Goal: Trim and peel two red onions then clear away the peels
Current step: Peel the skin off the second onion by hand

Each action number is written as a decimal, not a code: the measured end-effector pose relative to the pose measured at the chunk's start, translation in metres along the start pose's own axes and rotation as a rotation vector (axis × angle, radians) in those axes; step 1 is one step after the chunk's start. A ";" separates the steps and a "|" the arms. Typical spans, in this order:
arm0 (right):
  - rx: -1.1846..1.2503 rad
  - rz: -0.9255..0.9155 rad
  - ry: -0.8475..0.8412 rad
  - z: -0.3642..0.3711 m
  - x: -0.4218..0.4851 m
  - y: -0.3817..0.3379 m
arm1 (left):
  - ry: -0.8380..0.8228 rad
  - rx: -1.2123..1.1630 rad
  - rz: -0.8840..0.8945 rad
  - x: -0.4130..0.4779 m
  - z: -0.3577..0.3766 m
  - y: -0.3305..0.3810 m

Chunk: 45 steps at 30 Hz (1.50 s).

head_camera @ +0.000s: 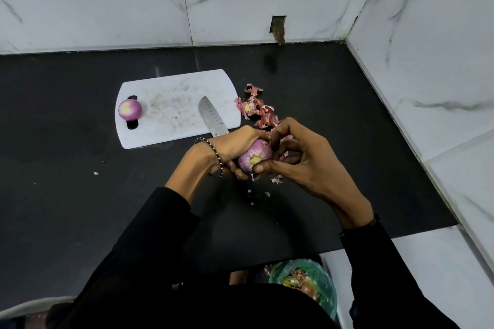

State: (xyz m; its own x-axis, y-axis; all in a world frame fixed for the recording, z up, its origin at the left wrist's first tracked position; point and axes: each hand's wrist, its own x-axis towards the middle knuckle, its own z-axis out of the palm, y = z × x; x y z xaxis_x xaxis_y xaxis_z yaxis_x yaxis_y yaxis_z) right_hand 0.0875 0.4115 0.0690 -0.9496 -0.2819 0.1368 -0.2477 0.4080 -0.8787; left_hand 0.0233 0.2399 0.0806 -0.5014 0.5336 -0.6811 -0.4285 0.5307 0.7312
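Above the dark surface [80, 168], my left hand [235, 145] has its grip tight around the second onion [254, 156], cut end facing me, while my right hand [302, 157] pinches skin at its far side.

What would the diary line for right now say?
stage: peeling second onion | left hand: holds it | right hand: picks skin | first onion: peeled, on board | knife: idle | peels: uncleared

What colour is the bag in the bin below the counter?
Translucent green bag, with onion peels already inside; only the head view shows it.
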 end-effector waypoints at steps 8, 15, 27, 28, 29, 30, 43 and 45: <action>0.015 0.032 -0.059 0.000 0.000 0.007 | 0.016 -0.028 0.121 0.008 0.007 -0.007; -0.089 0.043 -0.103 0.001 0.003 0.014 | 0.056 -0.059 0.083 0.013 0.011 -0.014; -0.125 0.021 -0.039 0.000 0.002 0.009 | 0.015 -0.116 0.036 0.013 0.003 -0.021; -0.142 -0.007 -0.025 0.000 0.002 0.009 | 0.016 -0.120 0.028 0.014 0.002 -0.023; -0.166 -0.037 -0.012 0.000 0.003 0.009 | 0.024 -0.114 0.024 0.015 0.000 -0.024; -0.202 -0.060 -0.002 0.001 0.004 0.009 | 0.037 -0.105 0.019 0.017 0.000 -0.025; -0.316 -0.072 0.036 0.017 -0.001 0.025 | 0.130 -0.383 0.089 0.019 -0.012 -0.041; -0.351 -0.072 0.091 0.017 -0.002 0.025 | 0.174 -0.401 0.105 0.022 -0.014 -0.042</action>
State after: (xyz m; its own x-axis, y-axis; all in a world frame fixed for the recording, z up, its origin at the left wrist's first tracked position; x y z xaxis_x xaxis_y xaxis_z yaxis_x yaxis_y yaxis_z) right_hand 0.0864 0.4072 0.0387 -0.9365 -0.2492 0.2465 -0.3505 0.6672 -0.6572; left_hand 0.0198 0.2203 0.0355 -0.6619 0.4344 -0.6109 -0.6086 0.1643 0.7763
